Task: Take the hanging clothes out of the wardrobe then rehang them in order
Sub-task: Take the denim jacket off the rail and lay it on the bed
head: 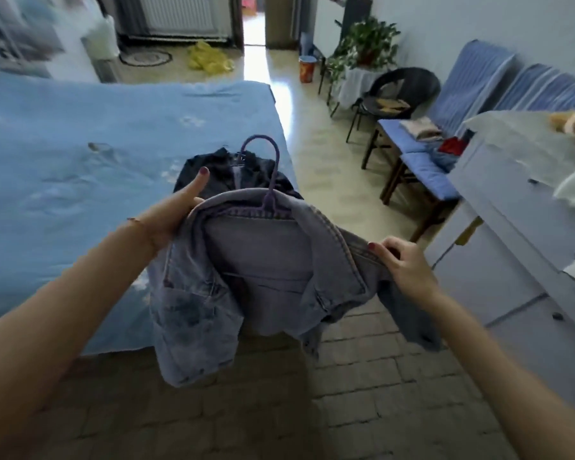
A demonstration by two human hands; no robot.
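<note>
Gripping denim jacket (246,260): left hand (176,214), fingers hidden; right hand (402,263) pinching.

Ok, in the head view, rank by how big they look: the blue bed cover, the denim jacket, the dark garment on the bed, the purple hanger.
1. Blue bed cover
2. Denim jacket, though it is nearer the camera, which flatters it
3. Dark garment, partly hidden behind the jacket
4. Purple hanger, mostly inside the collar
</note>
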